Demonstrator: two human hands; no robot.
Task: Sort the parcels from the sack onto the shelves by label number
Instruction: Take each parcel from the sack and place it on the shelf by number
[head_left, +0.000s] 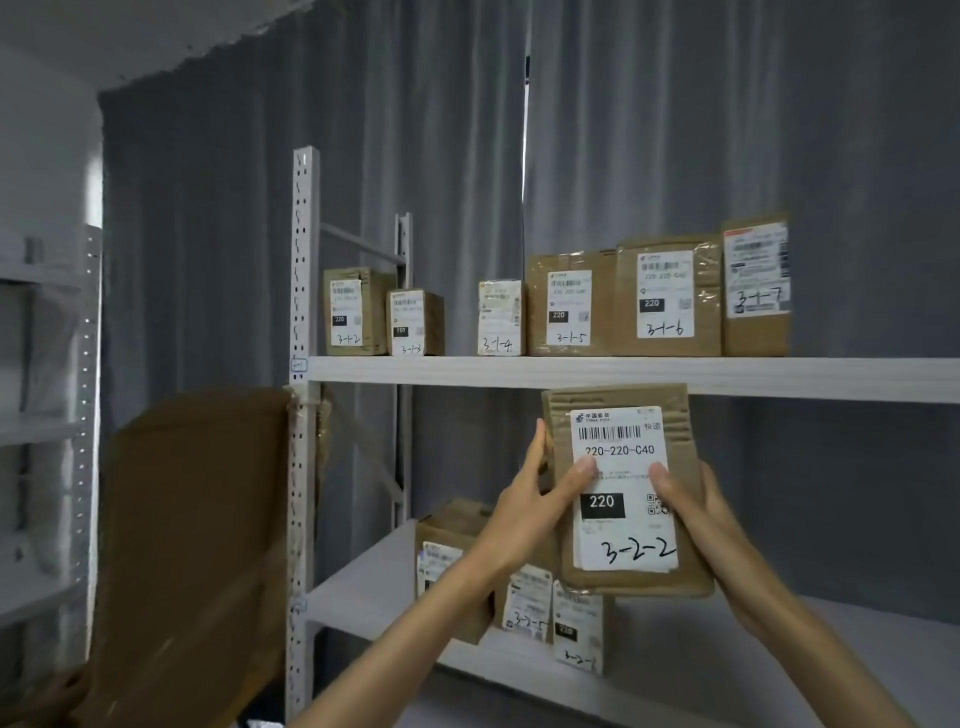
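A flat brown parcel (626, 488) with a white label handwritten 3-2-2 is held upright in front of the second shelf (363, 587). My left hand (535, 499) grips its left edge, thumb on the label. My right hand (696, 504) grips its right edge, thumb on the label too. Below and behind it, three parcels stand on the second shelf, among them 3-2-1 (579, 631) and 3-2-5 (527, 605). The top shelf (623, 373) carries several parcels labelled 3-1-2 (353, 312) through 3-1-7 (756, 283).
A white perforated shelf post (301, 364) stands at the left of the rack. A large blurred brown cardboard piece (192, 545) fills the lower left. Another shelf unit (47, 415) is at far left. Grey curtain hangs behind. The second shelf's right side is bare.
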